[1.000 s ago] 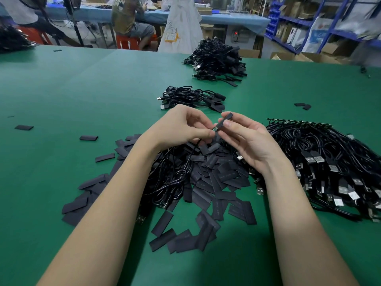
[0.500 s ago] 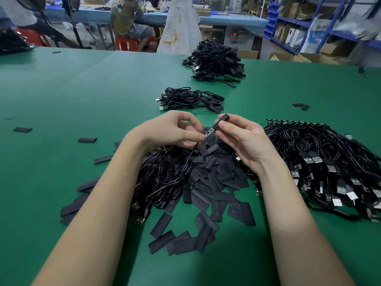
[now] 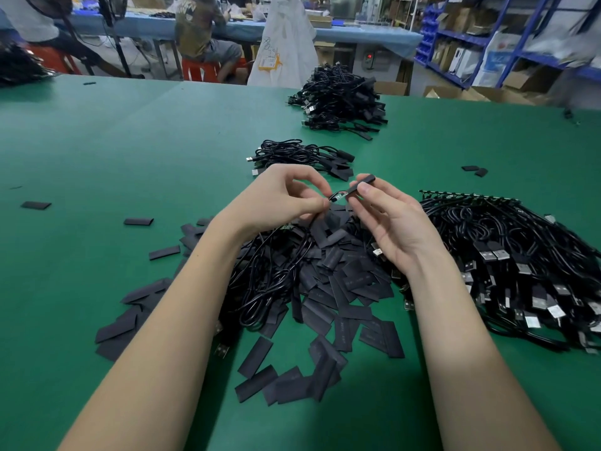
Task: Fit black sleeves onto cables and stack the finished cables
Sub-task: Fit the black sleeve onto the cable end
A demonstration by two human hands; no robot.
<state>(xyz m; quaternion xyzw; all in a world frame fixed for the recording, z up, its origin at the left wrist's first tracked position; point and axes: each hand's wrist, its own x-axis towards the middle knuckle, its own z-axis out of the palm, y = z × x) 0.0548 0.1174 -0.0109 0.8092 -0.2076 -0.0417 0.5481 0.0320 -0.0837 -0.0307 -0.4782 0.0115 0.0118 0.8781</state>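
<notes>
My left hand pinches the end of a black cable, whose small bare end shows between my fingertips. My right hand holds a black sleeve by thumb and finger, its mouth right at the cable end. The cable trails down under my left hand into a loose heap of cables. Beneath both hands lies a spread of flat black sleeves on the green table.
A large pile of cables with USB plugs lies at the right. A small stack of sleeved cables sits just beyond my hands, a bigger one farther back. Stray sleeves dot the left. People sit at a far bench.
My hands have drawn slightly apart and risen a little. The sleeve now sits off the cable's tip, with the small bare end showing between the hands.
</notes>
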